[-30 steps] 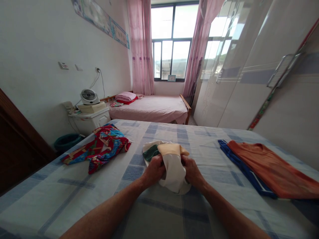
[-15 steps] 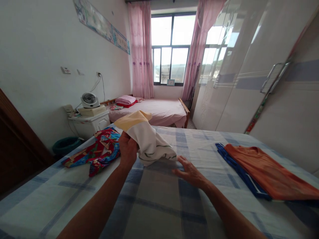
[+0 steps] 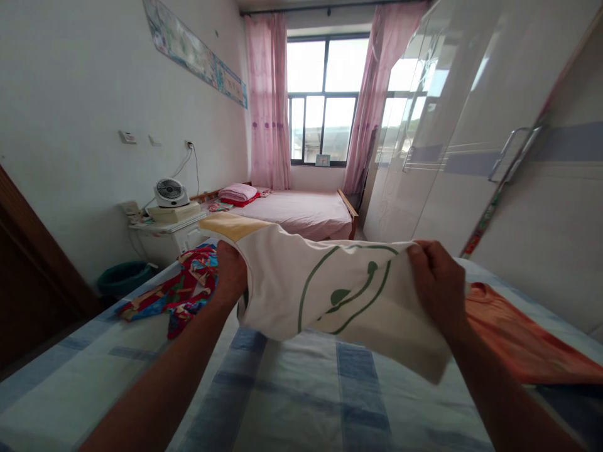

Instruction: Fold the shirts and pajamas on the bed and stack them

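Observation:
A white T-shirt [image 3: 282, 282] with a yellow part and a green smiling-face print is stretched sideways above the bed. My left hand [image 3: 230, 271] is closed on its left end, near the yellow part. On the other side, my right hand [image 3: 438, 282] pinches the upper right edge, and the cloth hangs down below it. Behind my left forearm lies a crumpled red and blue patterned garment [image 3: 198, 276] on the bed. A folded orange shirt [image 3: 522, 339] rests at the right, partly hidden by my right arm.
The bed under the clothes has a blue and white checked sheet [image 3: 301, 389]. Beyond it stands a second bed with a pink sheet [image 3: 301, 210]. A small fan [image 3: 170, 192] sits on the left nightstand, with a green bin [image 3: 123, 276] below. Glossy wardrobe doors [image 3: 452, 157] line the right.
My right hand has gone from open fingers beside the cloth to gripping its edge, moving right and up. The bunched T-shirt is now spread out, showing its print.

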The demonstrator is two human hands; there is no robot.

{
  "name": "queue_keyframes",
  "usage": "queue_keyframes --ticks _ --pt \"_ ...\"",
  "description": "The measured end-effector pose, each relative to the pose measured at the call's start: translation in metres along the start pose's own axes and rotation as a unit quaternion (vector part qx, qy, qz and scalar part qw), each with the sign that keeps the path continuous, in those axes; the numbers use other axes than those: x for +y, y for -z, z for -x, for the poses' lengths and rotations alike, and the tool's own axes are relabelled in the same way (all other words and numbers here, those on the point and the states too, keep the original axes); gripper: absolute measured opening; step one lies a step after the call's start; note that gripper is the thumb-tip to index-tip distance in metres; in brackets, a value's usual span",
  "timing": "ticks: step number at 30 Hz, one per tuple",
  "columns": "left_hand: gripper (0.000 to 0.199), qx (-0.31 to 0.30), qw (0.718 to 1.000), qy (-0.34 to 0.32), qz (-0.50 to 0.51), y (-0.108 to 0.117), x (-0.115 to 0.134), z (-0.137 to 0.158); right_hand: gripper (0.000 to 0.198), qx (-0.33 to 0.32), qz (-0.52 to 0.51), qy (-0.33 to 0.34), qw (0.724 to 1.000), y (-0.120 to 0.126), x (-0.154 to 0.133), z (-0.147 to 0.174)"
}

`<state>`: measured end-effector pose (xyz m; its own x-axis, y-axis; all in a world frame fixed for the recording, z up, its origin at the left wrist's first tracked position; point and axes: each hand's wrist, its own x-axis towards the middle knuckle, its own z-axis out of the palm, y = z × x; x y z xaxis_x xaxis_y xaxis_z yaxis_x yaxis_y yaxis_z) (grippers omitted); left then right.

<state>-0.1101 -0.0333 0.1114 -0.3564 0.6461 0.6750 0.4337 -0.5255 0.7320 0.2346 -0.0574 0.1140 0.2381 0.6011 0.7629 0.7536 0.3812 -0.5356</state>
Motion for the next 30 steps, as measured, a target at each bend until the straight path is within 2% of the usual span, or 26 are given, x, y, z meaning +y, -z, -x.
queue_keyframes --ticks 3,5,7,10,13,16,18,20,22,24,26,28,30 --pt "0.020 -0.097 0.984 0.019 -0.149 -0.015 -0.023 0.013 0.024 -0.074 0.057 0.015 0.995 -0.017 0.030 0.004" --pt "0.018 -0.178 0.947 0.043 -0.264 -0.019 -0.041 0.026 0.026 -0.131 0.080 0.022 0.988 -0.026 0.050 0.019" --pt "0.016 -0.235 0.913 0.058 -0.327 -0.017 -0.056 0.040 0.027 -0.206 0.086 0.028 0.974 -0.027 0.063 0.042" --pt "0.016 -0.259 0.901 0.052 -0.345 -0.008 -0.066 0.060 0.027 -0.314 0.105 0.019 0.944 -0.013 0.076 0.077" --pt "0.021 -0.258 0.907 0.000 -0.332 -0.009 -0.055 0.073 0.029 -0.324 0.196 -0.017 0.925 0.004 0.089 0.097" --pt "0.022 -0.271 0.928 -0.062 -0.248 -0.027 -0.029 0.084 0.030 -0.340 0.276 -0.078 0.896 0.012 0.102 0.100" --pt "0.021 -0.305 0.935 -0.084 -0.163 -0.046 -0.010 0.094 0.027 -0.375 0.278 -0.113 0.877 0.012 0.103 0.096" --pt "0.019 -0.354 0.928 -0.088 -0.074 -0.068 0.006 0.108 0.022 -0.405 0.244 -0.120 0.873 0.010 0.097 0.091" --pt "0.017 -0.395 0.916 -0.064 0.003 -0.089 0.016 0.127 0.020 -0.417 0.165 -0.115 0.886 0.005 0.085 0.085" --pt "0.013 -0.407 0.911 -0.003 0.063 -0.106 0.018 0.146 0.021 -0.395 0.043 -0.123 0.909 -0.001 0.070 0.080" --pt "0.013 -0.397 0.905 0.087 0.125 -0.118 0.015 0.163 0.025 -0.361 -0.098 -0.162 0.913 -0.010 0.053 0.077" --pt "0.019 -0.370 0.894 0.167 0.190 -0.123 0.009 0.175 0.028 -0.343 -0.233 -0.220 0.883 -0.021 0.038 0.079" --pt "0.024 -0.335 0.886 0.217 0.235 -0.123 0.001 0.180 0.031 -0.344 -0.338 -0.272 0.833 -0.033 0.026 0.086"
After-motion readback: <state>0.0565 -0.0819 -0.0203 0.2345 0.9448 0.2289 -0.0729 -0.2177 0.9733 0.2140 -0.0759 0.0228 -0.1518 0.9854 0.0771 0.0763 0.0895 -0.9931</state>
